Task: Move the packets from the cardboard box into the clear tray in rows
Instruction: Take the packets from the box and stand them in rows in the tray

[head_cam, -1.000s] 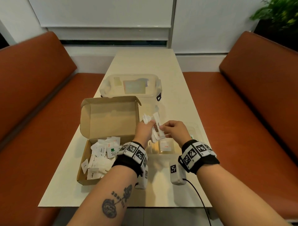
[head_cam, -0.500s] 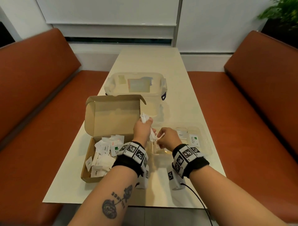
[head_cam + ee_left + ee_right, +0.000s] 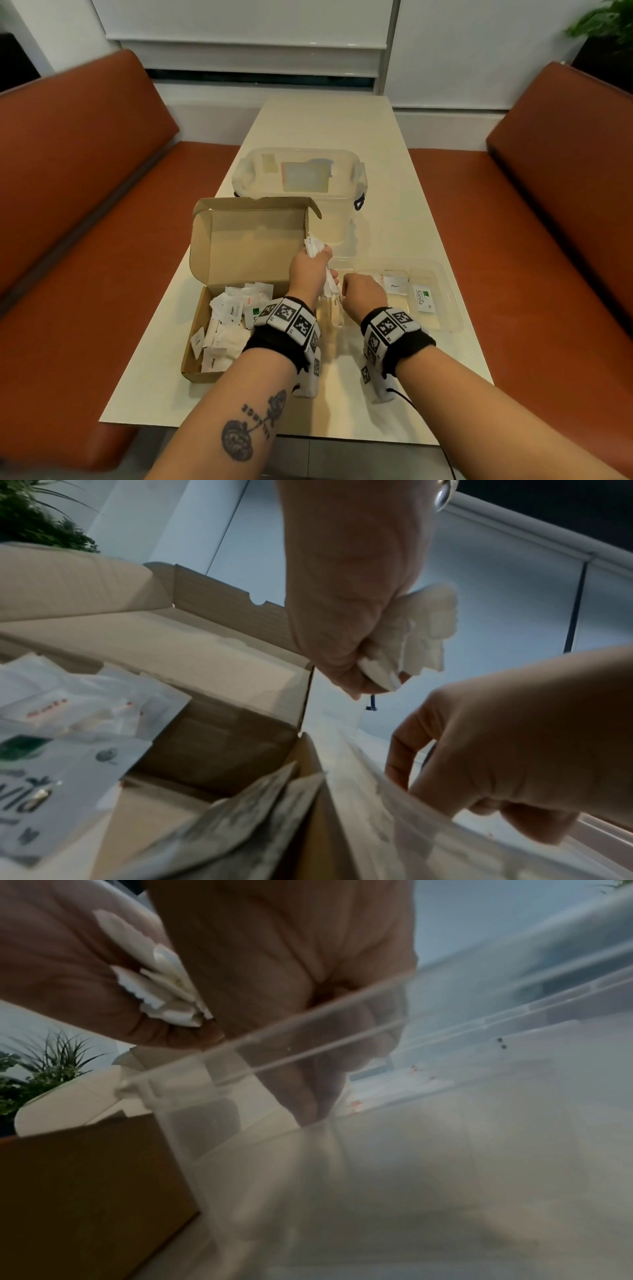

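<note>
Head view: left hand (image 3: 310, 270) fists a bunch of packets (image 3: 314, 247), fingers curled tight round them, ends fanning out past the knuckles and below the palm. Right hand (image 3: 363, 291) sits just right of it, fingers (image 3: 404, 753) curled down inside the clear tray (image 3: 452, 301) at its left end; whether they pinch a packet, cannot tell. The bundle is just left of and above the right fingers, long axis near upright. Right hand is the nearer one to the tray floor, so it likely places while the left feeds. Pepper packet (image 3: 395, 285) and Stevia packet (image 3: 423, 298) lie flat further right. Cardboard box (image 3: 246, 240) with more packets sits left of both hands on the surface (image 3: 394, 233).
</note>
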A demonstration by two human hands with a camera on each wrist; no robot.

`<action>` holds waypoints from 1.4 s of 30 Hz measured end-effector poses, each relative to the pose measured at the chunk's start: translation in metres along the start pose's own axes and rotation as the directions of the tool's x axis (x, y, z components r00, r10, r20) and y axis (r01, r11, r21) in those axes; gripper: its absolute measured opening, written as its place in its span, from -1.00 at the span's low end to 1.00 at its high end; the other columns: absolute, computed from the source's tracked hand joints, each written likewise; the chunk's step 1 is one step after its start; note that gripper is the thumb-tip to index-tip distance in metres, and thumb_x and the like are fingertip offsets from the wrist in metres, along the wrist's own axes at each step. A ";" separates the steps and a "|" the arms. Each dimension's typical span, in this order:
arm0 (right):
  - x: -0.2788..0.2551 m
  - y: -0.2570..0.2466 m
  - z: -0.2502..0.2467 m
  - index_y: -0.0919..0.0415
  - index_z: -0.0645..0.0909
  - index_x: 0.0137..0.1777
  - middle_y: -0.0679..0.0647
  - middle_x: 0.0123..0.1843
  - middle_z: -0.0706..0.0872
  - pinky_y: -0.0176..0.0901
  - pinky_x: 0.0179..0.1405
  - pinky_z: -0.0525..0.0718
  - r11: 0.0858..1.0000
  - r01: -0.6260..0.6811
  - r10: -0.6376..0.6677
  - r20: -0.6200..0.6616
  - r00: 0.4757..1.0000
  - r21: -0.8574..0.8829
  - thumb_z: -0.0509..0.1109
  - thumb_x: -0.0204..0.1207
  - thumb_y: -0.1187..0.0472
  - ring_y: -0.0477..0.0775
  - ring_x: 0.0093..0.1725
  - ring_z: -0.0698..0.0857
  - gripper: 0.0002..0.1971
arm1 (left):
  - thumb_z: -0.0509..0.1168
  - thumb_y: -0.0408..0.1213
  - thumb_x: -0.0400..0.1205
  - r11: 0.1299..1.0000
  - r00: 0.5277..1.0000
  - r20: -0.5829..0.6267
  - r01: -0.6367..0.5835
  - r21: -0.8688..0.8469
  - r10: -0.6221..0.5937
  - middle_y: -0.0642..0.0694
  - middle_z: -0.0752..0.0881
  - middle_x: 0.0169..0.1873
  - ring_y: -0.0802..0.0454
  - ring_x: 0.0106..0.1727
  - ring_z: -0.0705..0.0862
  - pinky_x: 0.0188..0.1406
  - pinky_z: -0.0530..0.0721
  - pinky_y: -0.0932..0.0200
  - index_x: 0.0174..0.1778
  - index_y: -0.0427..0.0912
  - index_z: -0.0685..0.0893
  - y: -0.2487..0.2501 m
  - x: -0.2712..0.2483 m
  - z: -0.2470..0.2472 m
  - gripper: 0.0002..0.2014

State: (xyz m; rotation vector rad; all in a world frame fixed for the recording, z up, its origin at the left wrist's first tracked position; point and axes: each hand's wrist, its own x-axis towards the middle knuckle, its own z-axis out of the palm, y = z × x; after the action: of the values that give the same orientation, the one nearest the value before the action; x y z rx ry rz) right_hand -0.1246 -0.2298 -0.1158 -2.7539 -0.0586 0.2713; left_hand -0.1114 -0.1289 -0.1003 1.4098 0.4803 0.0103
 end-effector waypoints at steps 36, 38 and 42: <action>0.005 0.016 -0.004 0.17 0.67 0.14 0.16 0.02 0.76 -0.10 -0.03 0.56 0.990 0.136 -0.137 -0.039 0.990 -0.038 0.25 0.61 0.12 0.18 0.10 0.67 -0.76 | 0.31 -0.34 0.66 0.981 0.990 0.129 -0.027 -0.192 0.052 -0.18 0.75 -0.23 -0.01 -0.27 0.78 -0.32 0.78 0.15 -0.04 -0.30 0.64 0.005 -0.003 0.002 -0.91; 0.003 0.013 -0.014 0.23 0.66 -0.08 0.14 -0.18 0.76 -0.12 -0.21 0.54 0.938 0.102 -0.035 -0.204 0.978 0.330 0.16 0.67 0.09 0.14 -0.14 0.70 -0.70 | 0.26 -0.31 0.70 0.972 0.988 0.139 -0.036 -0.230 0.070 -0.24 0.74 -0.06 -0.07 -0.03 0.78 -0.13 0.76 0.11 0.01 -0.34 0.63 0.005 -0.004 0.001 -0.85; -0.007 0.001 -0.037 0.05 0.67 -0.19 -0.09 -0.34 0.70 -0.21 -0.59 0.60 0.626 0.115 -0.011 -0.138 0.990 0.772 0.29 0.61 0.02 -0.09 -0.51 0.62 -0.78 | 0.22 -0.17 0.72 0.976 0.989 0.142 -0.004 -0.217 0.035 -0.24 0.75 -0.14 -0.13 -0.12 0.75 -0.17 0.70 0.09 -0.01 -0.33 0.67 0.007 -0.005 0.001 -0.74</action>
State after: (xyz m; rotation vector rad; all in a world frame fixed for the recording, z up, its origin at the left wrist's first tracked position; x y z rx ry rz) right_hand -0.1240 -0.2448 -0.0810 -1.8700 -0.0006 0.0708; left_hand -0.1142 -0.1303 -0.0923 1.1920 0.3340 -0.0234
